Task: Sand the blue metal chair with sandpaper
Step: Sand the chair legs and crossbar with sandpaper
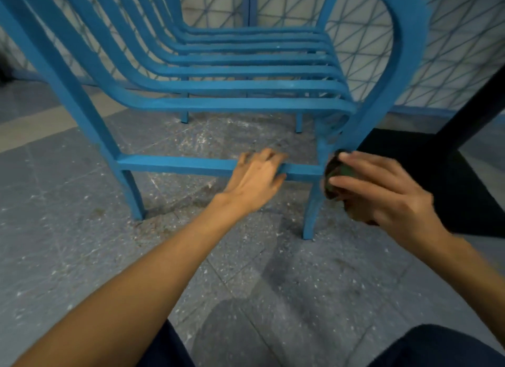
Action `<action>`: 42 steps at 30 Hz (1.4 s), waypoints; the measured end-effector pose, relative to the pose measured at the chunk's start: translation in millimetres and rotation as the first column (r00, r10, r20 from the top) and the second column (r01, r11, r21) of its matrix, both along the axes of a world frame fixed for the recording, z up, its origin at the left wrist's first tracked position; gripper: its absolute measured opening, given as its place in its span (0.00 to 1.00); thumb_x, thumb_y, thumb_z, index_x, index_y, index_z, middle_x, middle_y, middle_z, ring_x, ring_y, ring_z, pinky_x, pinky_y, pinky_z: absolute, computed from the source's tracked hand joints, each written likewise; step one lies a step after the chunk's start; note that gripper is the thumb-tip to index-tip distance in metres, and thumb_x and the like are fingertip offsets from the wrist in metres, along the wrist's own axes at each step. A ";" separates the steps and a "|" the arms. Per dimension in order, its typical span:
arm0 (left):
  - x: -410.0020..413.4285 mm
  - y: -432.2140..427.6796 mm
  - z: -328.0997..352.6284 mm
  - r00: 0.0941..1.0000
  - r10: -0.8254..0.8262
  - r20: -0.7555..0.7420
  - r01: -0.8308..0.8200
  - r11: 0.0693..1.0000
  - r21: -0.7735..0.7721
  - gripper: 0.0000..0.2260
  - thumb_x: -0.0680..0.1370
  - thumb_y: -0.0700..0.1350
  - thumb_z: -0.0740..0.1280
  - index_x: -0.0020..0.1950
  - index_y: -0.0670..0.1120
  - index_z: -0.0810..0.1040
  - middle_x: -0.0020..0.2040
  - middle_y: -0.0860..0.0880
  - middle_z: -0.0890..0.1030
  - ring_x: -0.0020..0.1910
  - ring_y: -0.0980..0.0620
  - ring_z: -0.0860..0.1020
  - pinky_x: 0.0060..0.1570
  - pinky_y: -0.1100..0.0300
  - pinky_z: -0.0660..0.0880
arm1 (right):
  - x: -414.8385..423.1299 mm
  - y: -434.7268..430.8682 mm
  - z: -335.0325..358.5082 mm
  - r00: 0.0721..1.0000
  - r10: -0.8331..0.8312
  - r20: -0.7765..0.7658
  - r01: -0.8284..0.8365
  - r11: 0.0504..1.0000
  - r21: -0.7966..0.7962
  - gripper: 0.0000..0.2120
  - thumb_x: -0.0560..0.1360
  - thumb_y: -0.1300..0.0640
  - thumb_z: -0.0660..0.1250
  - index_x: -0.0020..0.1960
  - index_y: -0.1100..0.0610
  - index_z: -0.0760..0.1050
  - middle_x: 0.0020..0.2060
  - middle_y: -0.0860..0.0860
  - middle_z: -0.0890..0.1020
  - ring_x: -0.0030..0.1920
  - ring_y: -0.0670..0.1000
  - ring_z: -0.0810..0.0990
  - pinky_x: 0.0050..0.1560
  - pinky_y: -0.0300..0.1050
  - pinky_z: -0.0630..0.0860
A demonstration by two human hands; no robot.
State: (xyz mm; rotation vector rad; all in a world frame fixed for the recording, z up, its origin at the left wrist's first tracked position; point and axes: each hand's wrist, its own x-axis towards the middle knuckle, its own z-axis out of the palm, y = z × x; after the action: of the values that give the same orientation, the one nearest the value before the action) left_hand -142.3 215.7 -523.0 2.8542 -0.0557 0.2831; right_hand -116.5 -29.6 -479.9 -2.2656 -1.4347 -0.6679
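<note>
The blue metal chair fills the upper half of the head view, seen from its side, with slatted seat and back. My left hand grips the low side crossbar between two legs. My right hand holds a dark, folded piece of sandpaper pressed against the right leg, at the joint with the crossbar. Part of the sandpaper is hidden under my fingers.
The chair stands on a grey speckled tile floor with pale dust under the seat. A dark slanted post and a dark mat lie at the right. A tiled wall is behind. My knees show at the bottom edge.
</note>
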 end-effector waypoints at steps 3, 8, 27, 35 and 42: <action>15.6 -19.5 -10.5 0.996 -0.078 -0.033 0.080 0.995 0.058 0.19 0.79 0.49 0.60 0.70 0.47 0.68 0.64 0.47 0.73 0.65 0.44 0.71 0.66 0.47 0.62 | -1.4 -20.8 -15.4 0.926 -0.244 -0.289 0.350 0.841 0.412 0.19 0.76 0.71 0.62 0.62 0.55 0.77 0.63 0.52 0.78 0.63 0.49 0.77 0.66 0.38 0.70; 26.7 -14.5 -10.0 0.991 -0.132 -0.027 0.133 0.990 0.048 0.19 0.79 0.48 0.62 0.70 0.46 0.69 0.61 0.46 0.76 0.61 0.43 0.73 0.57 0.50 0.68 | 12.0 9.3 -24.5 0.801 -0.169 -0.574 0.534 0.635 0.558 0.22 0.77 0.64 0.65 0.70 0.56 0.67 0.59 0.44 0.78 0.58 0.35 0.75 0.59 0.30 0.71; 51.4 -32.0 -9.5 0.999 -0.051 -0.017 0.051 0.998 -0.027 0.18 0.78 0.47 0.64 0.68 0.47 0.72 0.61 0.46 0.77 0.59 0.42 0.73 0.56 0.52 0.67 | 51.6 37.4 -24.4 0.784 0.077 -0.617 0.417 0.671 0.614 0.25 0.80 0.63 0.59 0.75 0.60 0.57 0.62 0.38 0.73 0.60 0.30 0.71 0.59 0.25 0.67; 51.8 -32.1 -16.9 0.999 -0.030 0.026 0.033 0.995 -0.097 0.20 0.78 0.48 0.65 0.69 0.48 0.71 0.63 0.49 0.76 0.62 0.43 0.72 0.61 0.52 0.64 | 48.4 54.5 -114.6 0.658 0.043 -0.751 0.388 0.836 0.389 0.41 0.73 0.73 0.57 0.77 0.55 0.39 0.75 0.54 0.55 0.72 0.39 0.59 0.71 0.40 0.64; 51.1 -32.6 -18.7 0.998 -0.026 0.050 0.031 0.994 -0.102 0.21 0.78 0.48 0.65 0.71 0.49 0.70 0.60 0.49 0.76 0.59 0.44 0.72 0.58 0.53 0.64 | 59.3 31.5 -163.7 0.429 -0.250 -0.868 0.377 0.923 -0.078 0.27 0.75 0.69 0.60 0.72 0.60 0.57 0.56 0.51 0.71 0.56 0.51 0.73 0.55 0.35 0.69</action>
State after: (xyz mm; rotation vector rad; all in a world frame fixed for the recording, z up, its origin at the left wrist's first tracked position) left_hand -91.2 183.0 -541.6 2.7420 -0.0885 0.3396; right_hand -57.2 1.9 -643.6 -2.2058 -0.4282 0.3396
